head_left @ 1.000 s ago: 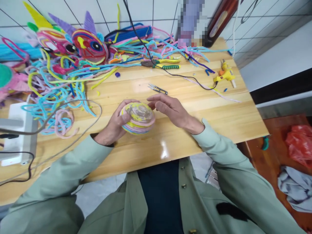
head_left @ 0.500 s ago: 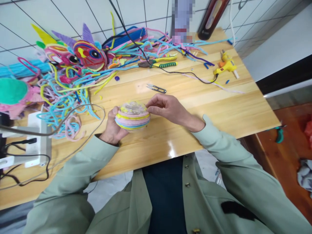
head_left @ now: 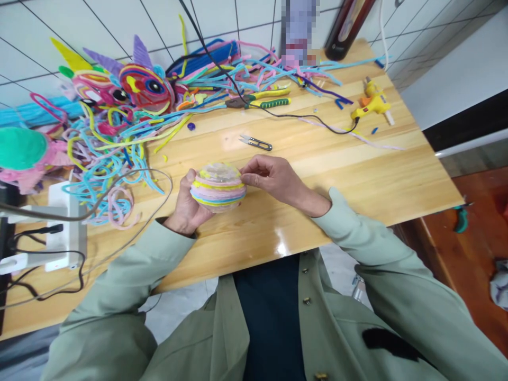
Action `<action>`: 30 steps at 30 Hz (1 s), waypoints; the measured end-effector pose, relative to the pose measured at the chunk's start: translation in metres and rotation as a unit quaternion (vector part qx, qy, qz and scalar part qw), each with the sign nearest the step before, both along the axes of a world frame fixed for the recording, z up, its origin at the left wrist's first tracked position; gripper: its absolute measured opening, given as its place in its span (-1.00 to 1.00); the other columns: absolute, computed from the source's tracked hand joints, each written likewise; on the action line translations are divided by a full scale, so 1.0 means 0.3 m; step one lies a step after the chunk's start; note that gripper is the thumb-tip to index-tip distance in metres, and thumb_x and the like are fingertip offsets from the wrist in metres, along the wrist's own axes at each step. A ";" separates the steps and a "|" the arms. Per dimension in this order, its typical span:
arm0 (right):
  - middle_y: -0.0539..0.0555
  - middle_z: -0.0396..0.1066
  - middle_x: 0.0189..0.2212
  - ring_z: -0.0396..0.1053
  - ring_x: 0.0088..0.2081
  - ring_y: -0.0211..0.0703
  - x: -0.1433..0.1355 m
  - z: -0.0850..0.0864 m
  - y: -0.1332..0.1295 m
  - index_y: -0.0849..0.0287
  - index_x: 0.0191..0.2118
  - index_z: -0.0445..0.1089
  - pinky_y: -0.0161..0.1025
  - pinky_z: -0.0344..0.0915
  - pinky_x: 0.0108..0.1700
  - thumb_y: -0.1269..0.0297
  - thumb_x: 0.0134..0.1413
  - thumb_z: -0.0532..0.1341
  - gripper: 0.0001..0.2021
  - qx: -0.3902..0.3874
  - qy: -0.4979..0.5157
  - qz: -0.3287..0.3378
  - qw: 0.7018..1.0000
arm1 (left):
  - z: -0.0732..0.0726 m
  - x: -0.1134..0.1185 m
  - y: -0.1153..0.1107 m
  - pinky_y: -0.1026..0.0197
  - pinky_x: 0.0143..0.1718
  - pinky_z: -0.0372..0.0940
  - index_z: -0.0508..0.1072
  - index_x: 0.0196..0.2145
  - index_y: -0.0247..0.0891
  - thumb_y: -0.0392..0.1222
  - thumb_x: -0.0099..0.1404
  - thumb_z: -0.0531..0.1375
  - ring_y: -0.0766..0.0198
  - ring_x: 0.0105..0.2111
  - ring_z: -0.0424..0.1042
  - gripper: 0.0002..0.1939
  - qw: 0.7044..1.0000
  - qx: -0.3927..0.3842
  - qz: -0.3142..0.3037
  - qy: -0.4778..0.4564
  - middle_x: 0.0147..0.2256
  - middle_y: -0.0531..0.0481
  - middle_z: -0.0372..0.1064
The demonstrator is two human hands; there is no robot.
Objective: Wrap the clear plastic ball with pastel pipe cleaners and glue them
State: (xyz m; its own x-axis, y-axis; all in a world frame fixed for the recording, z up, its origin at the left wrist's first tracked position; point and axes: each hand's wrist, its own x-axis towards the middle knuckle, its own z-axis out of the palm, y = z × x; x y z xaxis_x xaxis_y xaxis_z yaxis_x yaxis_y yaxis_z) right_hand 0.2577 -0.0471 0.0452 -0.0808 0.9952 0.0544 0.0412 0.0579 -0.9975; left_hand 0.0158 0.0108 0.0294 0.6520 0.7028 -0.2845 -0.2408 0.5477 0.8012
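A round ball (head_left: 218, 191) wound with pink, yellow and light blue fuzzy stems sits in my left hand (head_left: 186, 207), whose fingers and thumb close around its left side and underside. Its top is a bare, greyish, see-through-looking patch. On the ball's right edge my right hand (head_left: 272, 177) has thumb and forefinger pinched together; whatever is between the fingertips is too small to make out. Just beyond the hands lie small thread snips (head_left: 256, 143) on the wooden table (head_left: 317, 153).
Pliers (head_left: 260, 100) and a yellow glue gun (head_left: 372, 103) with a black cord lie farther back. Tangled pipe cleaners (head_left: 105, 174) and colourful horned heads (head_left: 146, 87) crowd the left and rear. A white power strip (head_left: 65, 227) with cables stands at left.
The ball has turned or tilted slightly, its coloured bands shifting a little. Both hands keep the same grip; the whole view has shifted slightly.
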 end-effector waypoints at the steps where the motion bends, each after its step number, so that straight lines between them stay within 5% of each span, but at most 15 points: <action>1: 0.05 0.69 -0.27 0.55 -0.23 -0.17 0.000 0.000 -0.001 0.15 -0.24 0.62 -0.23 0.46 -0.16 -0.33 0.07 0.54 -0.44 -0.003 -0.001 0.000 1.000 | 0.000 0.001 0.000 -0.24 0.10 0.67 0.65 -0.01 -0.18 0.50 0.17 0.45 -0.32 0.19 0.67 -0.27 1.000 -0.004 -0.001 -0.007 -0.05 -0.18 0.75; 6: 0.05 0.71 -0.25 0.58 -0.24 -0.15 0.001 0.004 -0.012 0.13 -0.21 0.62 -0.18 0.53 -0.12 -0.34 0.04 0.55 -0.43 -0.018 -0.007 -0.006 1.000 | 0.006 0.018 -0.017 -0.21 0.21 0.63 0.67 0.02 -0.23 0.38 0.14 0.55 -0.28 0.20 0.67 -0.28 0.998 -0.035 0.039 -0.028 -0.02 -0.19 0.76; 10: 0.06 0.72 -0.22 0.60 -0.21 -0.12 -0.001 0.006 -0.016 0.11 -0.20 0.63 -0.14 0.56 -0.08 -0.36 0.02 0.55 -0.42 -0.028 -0.014 -0.011 0.999 | 0.006 0.030 -0.026 -0.18 0.26 0.60 0.66 0.00 -0.28 0.32 0.32 0.46 -0.27 0.24 0.65 -0.39 0.993 -0.056 0.097 -0.037 -0.01 -0.23 0.75; 20: 0.03 0.68 -0.23 0.56 -0.15 -0.09 0.014 0.010 -0.017 0.09 -0.17 0.67 -0.15 0.45 -0.07 -0.29 0.37 0.32 -0.51 0.019 -0.063 0.007 0.998 | -0.001 0.002 0.007 -0.08 -0.21 0.71 0.57 0.16 -0.19 0.50 0.45 0.21 -0.25 0.04 0.74 -0.29 0.993 -0.106 0.047 -0.018 0.04 -0.23 0.71; 27: 0.04 0.72 -0.22 0.58 -0.20 -0.13 0.002 0.002 -0.020 0.12 -0.19 0.66 -0.19 0.46 -0.14 -0.35 0.29 0.37 -0.46 0.016 -0.064 -0.009 0.998 | 0.008 0.014 0.008 -0.15 -0.11 0.72 0.57 0.15 -0.18 0.52 0.48 0.19 -0.26 0.08 0.70 -0.28 0.993 -0.102 0.054 0.005 0.01 -0.17 0.72; 30: 0.05 0.73 -0.22 0.61 -0.19 -0.12 0.000 -0.013 -0.018 0.11 -0.21 0.66 -0.18 0.51 -0.12 -0.36 0.22 0.43 -0.45 0.006 -0.057 -0.018 0.998 | 0.030 0.028 0.003 -0.12 -0.04 0.71 0.57 0.14 -0.22 0.60 0.56 -0.03 -0.22 0.11 0.70 -0.16 0.992 -0.105 0.068 0.006 -0.06 -0.17 0.73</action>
